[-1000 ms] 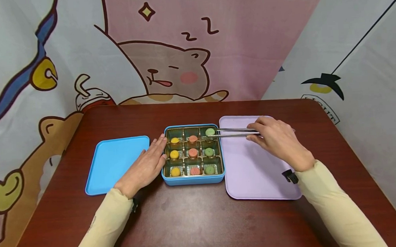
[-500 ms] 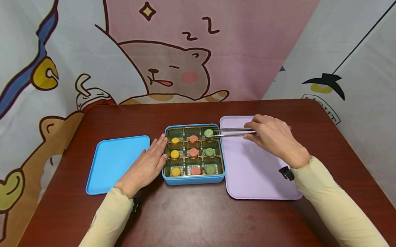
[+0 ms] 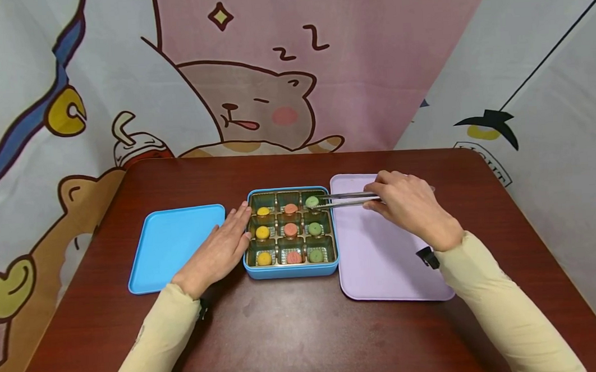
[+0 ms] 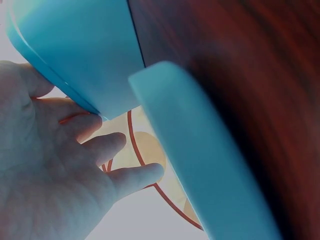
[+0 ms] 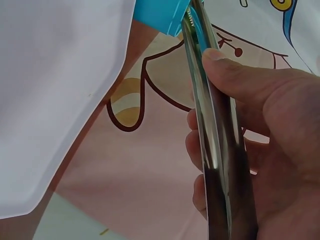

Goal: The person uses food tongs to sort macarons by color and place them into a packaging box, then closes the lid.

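Observation:
A blue box (image 3: 292, 271) with a gold divided insert stands mid-table, holding round sweets that look like small macarons in yellow, pink and green. My left hand (image 3: 219, 249) rests with straight fingers against the box's left side; in the left wrist view the fingers (image 4: 105, 150) touch its rim. My right hand (image 3: 413, 209) grips metal tongs (image 3: 351, 199) from the right, and the right wrist view shows thumb and fingers around the tongs (image 5: 220, 145). The tong tips hold a green round sweet (image 3: 312, 201) in or just above the back right compartment; its exact height cannot be told.
A blue lid (image 3: 175, 248) lies left of the box, partly under the left forearm's line. The lilac tray (image 3: 383, 277) lies against the box's right side, beneath the right hand. A patterned cloth hangs behind the brown table (image 3: 285, 333).
My right hand and the tongs have shifted slightly left, and the green sweet has moved left and slightly down in the back right compartment. My left hand has stayed in place.

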Motion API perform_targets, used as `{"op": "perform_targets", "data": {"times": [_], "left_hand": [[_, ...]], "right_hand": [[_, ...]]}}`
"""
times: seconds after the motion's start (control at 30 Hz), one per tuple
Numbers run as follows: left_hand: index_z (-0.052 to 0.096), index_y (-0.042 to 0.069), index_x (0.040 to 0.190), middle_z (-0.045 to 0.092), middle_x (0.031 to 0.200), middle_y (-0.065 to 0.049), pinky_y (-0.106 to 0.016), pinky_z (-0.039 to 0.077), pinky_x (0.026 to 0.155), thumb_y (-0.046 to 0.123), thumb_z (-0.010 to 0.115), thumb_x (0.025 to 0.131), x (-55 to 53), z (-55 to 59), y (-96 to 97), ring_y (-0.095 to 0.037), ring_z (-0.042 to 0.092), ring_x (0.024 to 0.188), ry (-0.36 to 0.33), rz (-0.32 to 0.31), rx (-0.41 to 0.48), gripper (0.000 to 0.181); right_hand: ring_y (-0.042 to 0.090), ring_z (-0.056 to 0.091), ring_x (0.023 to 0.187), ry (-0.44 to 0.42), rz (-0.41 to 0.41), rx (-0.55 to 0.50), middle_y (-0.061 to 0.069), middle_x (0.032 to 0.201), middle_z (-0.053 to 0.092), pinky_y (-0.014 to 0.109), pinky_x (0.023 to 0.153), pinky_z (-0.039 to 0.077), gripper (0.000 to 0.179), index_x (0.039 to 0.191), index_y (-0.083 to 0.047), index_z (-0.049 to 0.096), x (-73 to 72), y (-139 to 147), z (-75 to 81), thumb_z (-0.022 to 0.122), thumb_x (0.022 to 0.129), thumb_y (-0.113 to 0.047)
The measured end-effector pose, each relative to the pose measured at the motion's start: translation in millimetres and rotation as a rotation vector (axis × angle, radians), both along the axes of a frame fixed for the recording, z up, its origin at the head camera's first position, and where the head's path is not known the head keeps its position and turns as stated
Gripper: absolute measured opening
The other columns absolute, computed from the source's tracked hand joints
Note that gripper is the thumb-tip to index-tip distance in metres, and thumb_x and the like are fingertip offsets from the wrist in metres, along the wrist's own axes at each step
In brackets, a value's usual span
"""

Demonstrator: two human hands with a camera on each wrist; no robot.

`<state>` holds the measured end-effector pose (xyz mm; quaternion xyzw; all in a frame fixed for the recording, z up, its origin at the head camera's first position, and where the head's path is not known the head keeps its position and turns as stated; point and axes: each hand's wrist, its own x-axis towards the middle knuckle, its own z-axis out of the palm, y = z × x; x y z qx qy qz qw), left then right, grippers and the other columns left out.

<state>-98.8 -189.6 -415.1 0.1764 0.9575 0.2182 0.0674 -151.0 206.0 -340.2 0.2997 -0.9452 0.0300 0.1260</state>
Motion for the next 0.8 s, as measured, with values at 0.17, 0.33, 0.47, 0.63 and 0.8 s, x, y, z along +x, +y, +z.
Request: {"op": "perform_targets", "data": {"times": [0.17,0.33,0.47,0.63,0.8], "left_hand": [[0.017,0.010,0.167,0.009,0.174,-0.006,-0.067,0.020,0.119,0.035,0.038,0.113,0.2,0.1,-0.3,-0.035,0.014,0.158,-0.003,0.002,0.003,0.063],[0.018,0.010,0.167,0.009,0.173,-0.006,-0.067,0.020,0.119,0.034,0.038,0.113,0.0,-0.1,-0.3,-0.035,0.014,0.158,-0.005,0.002,0.005,0.062],[0.018,0.009,0.167,0.010,0.173,-0.006,-0.068,0.020,0.119,0.034,0.039,0.113,0.0,0.2,-0.2,-0.036,0.015,0.158,-0.004,0.003,0.005,0.062],[0.018,0.009,0.167,0.010,0.173,-0.006,-0.068,0.021,0.119,0.034,0.038,0.113,0.3,0.8,-0.1,-0.036,0.015,0.157,-0.006,0.004,0.001,0.062],[0.016,0.011,0.167,0.008,0.174,-0.004,-0.067,0.020,0.120,0.036,0.037,0.113,0.3,0.7,-0.4,-0.034,0.014,0.158,-0.015,0.005,-0.001,0.063]], "right_hand": [[0.025,0.059,0.074,0.004,-0.003,0.022,0.008,0.092,0.066,0.040,0.056,0.050,0.031,0.109,-0.008,0.080,0.5,-2.9,3.2,0.087,0.086,-0.027],[0.026,0.061,0.076,0.007,-0.013,0.028,0.009,0.092,0.066,0.041,0.058,0.050,0.031,0.109,-0.008,0.080,1.7,-4.0,4.8,0.088,0.085,-0.027],[0.027,0.062,0.078,0.008,-0.021,0.023,0.009,0.094,0.067,0.041,0.058,0.051,0.032,0.110,-0.008,0.080,3.7,-1.9,4.3,0.088,0.085,-0.026],[0.026,0.063,0.080,0.003,-0.030,-0.022,0.009,0.096,0.067,0.040,0.058,0.049,0.033,0.111,-0.007,0.079,9.1,6.5,0.1,0.088,0.085,-0.026],[0.030,0.065,0.090,-0.021,-0.054,-0.088,0.013,0.103,0.067,0.046,0.064,0.052,0.040,0.116,-0.004,0.076,17.1,20.7,-7.6,0.086,0.086,-0.028]]}}
